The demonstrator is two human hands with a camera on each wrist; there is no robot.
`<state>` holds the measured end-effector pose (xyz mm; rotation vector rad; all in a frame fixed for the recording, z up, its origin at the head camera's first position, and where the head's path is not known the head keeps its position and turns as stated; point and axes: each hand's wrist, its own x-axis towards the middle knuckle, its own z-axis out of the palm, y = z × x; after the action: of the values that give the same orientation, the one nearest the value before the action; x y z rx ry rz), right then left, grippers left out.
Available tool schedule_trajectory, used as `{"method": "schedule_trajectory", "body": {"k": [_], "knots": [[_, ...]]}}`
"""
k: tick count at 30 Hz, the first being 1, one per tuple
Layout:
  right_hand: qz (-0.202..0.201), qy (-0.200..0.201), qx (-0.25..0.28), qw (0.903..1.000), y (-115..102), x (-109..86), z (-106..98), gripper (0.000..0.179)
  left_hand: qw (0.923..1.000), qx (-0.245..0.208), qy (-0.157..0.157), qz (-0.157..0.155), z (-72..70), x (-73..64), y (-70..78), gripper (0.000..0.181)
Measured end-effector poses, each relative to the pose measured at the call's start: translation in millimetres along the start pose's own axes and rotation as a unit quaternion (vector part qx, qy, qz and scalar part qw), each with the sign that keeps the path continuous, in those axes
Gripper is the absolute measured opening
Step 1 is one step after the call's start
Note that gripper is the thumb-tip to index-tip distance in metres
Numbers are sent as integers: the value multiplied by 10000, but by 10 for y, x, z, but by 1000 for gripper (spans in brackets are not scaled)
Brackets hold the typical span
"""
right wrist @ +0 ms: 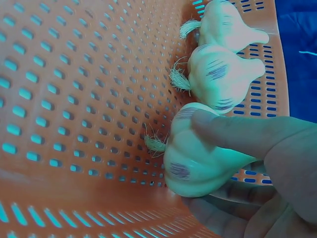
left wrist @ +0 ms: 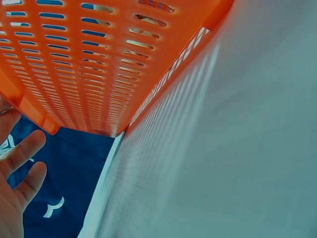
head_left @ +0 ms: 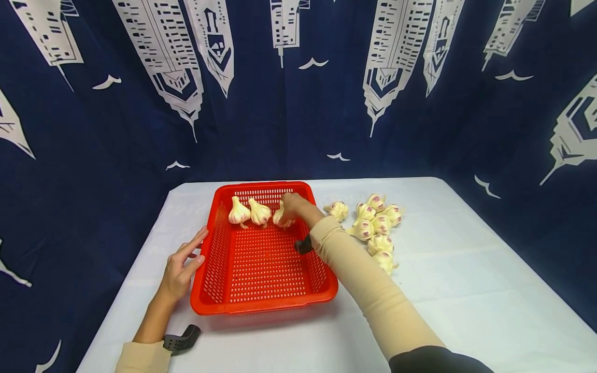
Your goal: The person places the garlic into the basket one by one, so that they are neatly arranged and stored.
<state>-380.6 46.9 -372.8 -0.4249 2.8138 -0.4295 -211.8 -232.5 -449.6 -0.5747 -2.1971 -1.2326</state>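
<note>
A red plastic basket [head_left: 268, 259] with slotted walls stands on the white table. Inside it, along the far wall, two garlic bulbs [head_left: 239, 211] [right wrist: 223, 79] sit side by side. My right hand [head_left: 297, 208] reaches in at the far right and grips a third garlic bulb [right wrist: 195, 153] between thumb and fingers, right beside the other two. In the right wrist view its roots face the basket floor's side. My left hand [head_left: 179, 269] touches the basket's left rim with its fingertips, fingers extended; in the left wrist view those fingers [left wrist: 29, 148] are spread near the rim.
To the right of the basket lies a loose group of several garlic bulbs [head_left: 381, 224], with one single bulb [head_left: 338, 211] nearer the basket. A dark blue curtain [head_left: 289, 119] with white building prints hangs behind the table [head_left: 466, 290].
</note>
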Motion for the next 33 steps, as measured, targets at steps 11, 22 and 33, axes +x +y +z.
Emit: {"method": "schedule_trajectory", "body": {"k": [11,22,33], "knots": [[-99,156,190,9996,34,40,-4,65,9999,21,52,149,15,14,0,55],[-218,603,329,9974,-4,-52,-53,73,9999,-70,87,118,9,-2,-10,55],[-388,949,487,9935,27,-149,-187,72,10000,-83,33,-10,13,-2,-4,56]]}}
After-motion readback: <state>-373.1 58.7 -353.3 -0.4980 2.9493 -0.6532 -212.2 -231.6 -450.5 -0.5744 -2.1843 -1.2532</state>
